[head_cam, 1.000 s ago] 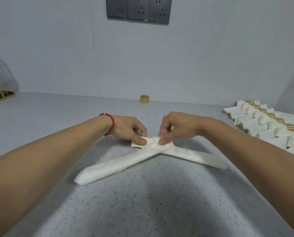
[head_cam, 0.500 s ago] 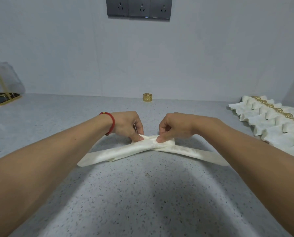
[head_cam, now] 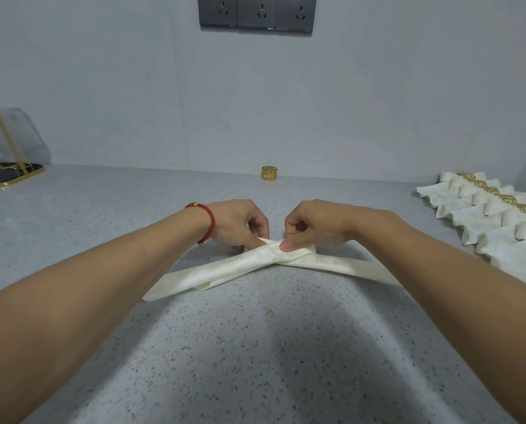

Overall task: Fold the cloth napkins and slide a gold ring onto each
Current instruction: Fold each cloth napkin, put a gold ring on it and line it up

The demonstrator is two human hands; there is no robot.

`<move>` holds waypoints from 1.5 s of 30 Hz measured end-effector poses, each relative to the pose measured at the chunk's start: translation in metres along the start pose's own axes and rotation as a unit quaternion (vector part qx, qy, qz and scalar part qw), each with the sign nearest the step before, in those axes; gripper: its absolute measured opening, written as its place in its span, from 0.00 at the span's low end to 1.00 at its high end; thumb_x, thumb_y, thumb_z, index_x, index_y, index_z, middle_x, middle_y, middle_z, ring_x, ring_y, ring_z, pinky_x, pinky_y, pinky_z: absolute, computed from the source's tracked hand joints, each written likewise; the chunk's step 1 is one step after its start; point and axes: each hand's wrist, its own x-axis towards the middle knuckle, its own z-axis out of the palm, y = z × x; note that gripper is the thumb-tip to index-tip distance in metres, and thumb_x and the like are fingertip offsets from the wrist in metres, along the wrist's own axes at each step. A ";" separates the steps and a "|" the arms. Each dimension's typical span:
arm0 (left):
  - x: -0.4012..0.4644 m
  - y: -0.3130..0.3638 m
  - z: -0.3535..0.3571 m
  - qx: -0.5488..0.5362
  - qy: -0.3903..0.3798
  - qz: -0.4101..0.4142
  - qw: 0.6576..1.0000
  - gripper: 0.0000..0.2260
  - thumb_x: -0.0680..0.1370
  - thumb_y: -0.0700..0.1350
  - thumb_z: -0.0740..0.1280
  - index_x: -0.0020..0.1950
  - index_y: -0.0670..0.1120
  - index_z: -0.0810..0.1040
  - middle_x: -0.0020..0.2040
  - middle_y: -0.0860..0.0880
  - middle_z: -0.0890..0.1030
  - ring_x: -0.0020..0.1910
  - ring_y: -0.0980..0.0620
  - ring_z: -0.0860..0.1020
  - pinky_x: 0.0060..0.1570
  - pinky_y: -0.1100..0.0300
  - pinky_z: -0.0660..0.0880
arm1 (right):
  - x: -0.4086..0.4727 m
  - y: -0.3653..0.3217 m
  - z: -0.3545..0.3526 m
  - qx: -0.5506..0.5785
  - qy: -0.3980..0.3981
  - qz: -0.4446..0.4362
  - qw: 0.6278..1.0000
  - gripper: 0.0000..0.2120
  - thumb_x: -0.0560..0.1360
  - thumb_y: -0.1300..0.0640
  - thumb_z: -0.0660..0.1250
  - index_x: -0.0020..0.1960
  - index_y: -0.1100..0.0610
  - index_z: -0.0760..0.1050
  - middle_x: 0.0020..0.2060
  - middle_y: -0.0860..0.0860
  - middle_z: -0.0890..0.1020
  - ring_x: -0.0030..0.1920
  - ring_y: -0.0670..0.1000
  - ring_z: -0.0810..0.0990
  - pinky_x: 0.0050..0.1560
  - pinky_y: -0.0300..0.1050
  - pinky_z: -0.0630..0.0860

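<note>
On the speckled grey counter (head_cam: 255, 362) below wall sockets (head_cam: 257, 10), my left hand (head_cam: 237, 223) and right hand (head_cam: 312, 223) pinched the napkin (head_cam: 225, 267) where its strips crossed, tails splaying toward me; a gold ring (head_cam: 269, 173) stood near the wall.

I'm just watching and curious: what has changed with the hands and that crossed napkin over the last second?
Little. Both hands stay at the crossing of the napkin: the right hand keeps its thumb pressed on the fold, the left hand still pinches beside it. The napkin's two tails have flattened out. The gold ring and finished napkins stayed put.
</note>
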 end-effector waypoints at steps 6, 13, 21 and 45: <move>-0.005 0.004 -0.003 -0.015 -0.003 -0.040 0.999 0.16 0.77 0.62 0.67 0.47 0.52 0.85 0.44 0.54 0.85 0.45 0.56 0.82 0.51 0.59 0.76 | 0.004 -0.002 0.005 -0.019 -0.002 0.019 1.000 0.19 0.75 0.38 0.72 0.43 0.55 0.79 0.33 0.43 0.76 0.35 0.46 0.72 0.42 0.42 0.70; 0.002 0.002 0.018 0.060 0.105 -0.001 0.993 0.11 0.72 0.52 0.76 0.51 0.49 0.84 0.47 0.54 0.83 0.46 0.56 0.79 0.40 0.68 0.73 | -0.018 -0.001 0.018 0.059 0.163 -0.037 0.984 0.10 0.76 0.41 0.71 0.48 0.48 0.79 0.44 0.44 0.83 0.46 0.46 0.80 0.49 0.46 0.79; 0.013 0.006 0.011 0.070 0.080 -0.011 0.994 0.08 0.74 0.49 0.75 0.52 0.49 0.82 0.45 0.54 0.82 0.44 0.56 0.79 0.42 0.64 0.74 | -0.029 0.006 0.051 -0.111 0.222 -0.089 0.965 0.12 0.80 0.42 0.66 0.57 0.49 0.76 0.48 0.45 0.80 0.45 0.48 0.78 0.47 0.50 0.77; 0.089 -0.057 0.022 0.135 0.341 -0.023 0.930 0.08 0.78 0.48 0.69 0.43 0.49 0.72 0.37 0.51 0.75 0.42 0.45 0.76 0.40 0.55 0.61 | 0.118 0.043 0.019 0.412 0.275 0.083 0.865 0.11 0.76 0.53 0.66 0.48 0.53 0.86 0.44 0.49 0.88 0.50 0.54 0.86 0.55 0.53 0.81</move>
